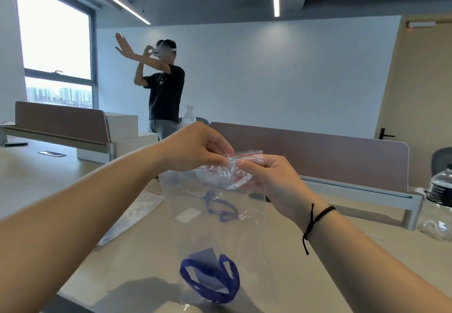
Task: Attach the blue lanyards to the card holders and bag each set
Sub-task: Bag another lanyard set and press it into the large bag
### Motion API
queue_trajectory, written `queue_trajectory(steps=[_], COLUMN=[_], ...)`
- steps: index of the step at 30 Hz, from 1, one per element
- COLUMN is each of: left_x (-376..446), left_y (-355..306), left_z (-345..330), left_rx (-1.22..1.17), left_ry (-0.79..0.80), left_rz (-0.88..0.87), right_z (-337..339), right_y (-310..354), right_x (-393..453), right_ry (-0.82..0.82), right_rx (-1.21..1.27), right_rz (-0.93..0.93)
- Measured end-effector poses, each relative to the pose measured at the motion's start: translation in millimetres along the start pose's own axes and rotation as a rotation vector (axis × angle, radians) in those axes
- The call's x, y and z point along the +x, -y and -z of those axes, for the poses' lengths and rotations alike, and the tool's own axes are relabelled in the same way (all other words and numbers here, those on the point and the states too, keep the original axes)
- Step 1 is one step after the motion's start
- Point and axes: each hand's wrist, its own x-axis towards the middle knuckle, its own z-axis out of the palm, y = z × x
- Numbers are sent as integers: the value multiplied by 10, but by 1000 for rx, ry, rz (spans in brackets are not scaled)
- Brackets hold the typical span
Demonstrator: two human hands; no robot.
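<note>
A long beige table (pixel 61 185) fills the lower part of the view, and brown divider panels (pixel 318 156) on metal rails are seen along its far side. A second person (pixel 165 92) in a black T-shirt is seen standing beyond the table near a large window (pixel 53 34), arms raised towards a headset.

A clear zip bag (pixel 215 215) with a red seal strip is held up above the table by both hands, hanging down towards the near edge. At the bottom of the bag a blue lanyard (pixel 210 281) is coiled around a card holder (pixel 205 261), both inside the plastic. Through the bag, a second blue lanyard (pixel 220 206) and a small clear holder (pixel 188 215) are seen; whether they lie on the table behind the bag cannot be told. Another flat clear bag (pixel 132 217) lies on the table to the left.

The seal end of the held bag is pinched by the left hand (pixel 195 149), thumb and curled fingers closed on the strip from the left. The same crumpled top is gripped by the right hand (pixel 266 173), fingers curled around the plastic just beside the left fingertips. A black cord bracelet (pixel 315 220) is worn on the right wrist.

A water bottle (pixel 440 190) with a dark label stands at the right edge of the table, and another bottle (pixel 188 116) is seen behind the left hand. A phone (pixel 52 153) lies flat far left.
</note>
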Motion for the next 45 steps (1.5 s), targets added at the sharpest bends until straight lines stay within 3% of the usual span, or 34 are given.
queue_trajectory(steps=[7, 14, 19, 24, 29, 32, 36, 41, 45], left_x=[-89, -199, -372, -713, -874, -919, -884, -875, -979], left_y=[127, 255, 496, 932, 1052, 1071, 1015, 1125, 1245], left_z=[87, 52, -335, -1153, -1699, -1852, -1824, -1739, -1619], left_rx=[54, -62, -491, -651, -681, -736, -811, -450, -391], left_ry=[55, -6, -149, 126, 166, 102, -111, -365, -357], left_rz=[62, 86, 228, 434, 556, 575, 635, 518, 454], right_z=[178, 210, 226, 266, 374, 446, 592, 666, 615], right_y=[-36, -82, -130, -204, -234, -236, -286, -542, -754], right_x=[-43, -98, -65, -53, -36, -75, -109, -41, 62], right_ry=[-173, -170, -231, -285, -361, -377, -456, -485, -519], right_rx=[2, 14, 171, 258, 298, 280, 228, 328, 450], right_rz=[-33, -41, -21, -50, -90, -108, -105, -136, -195])
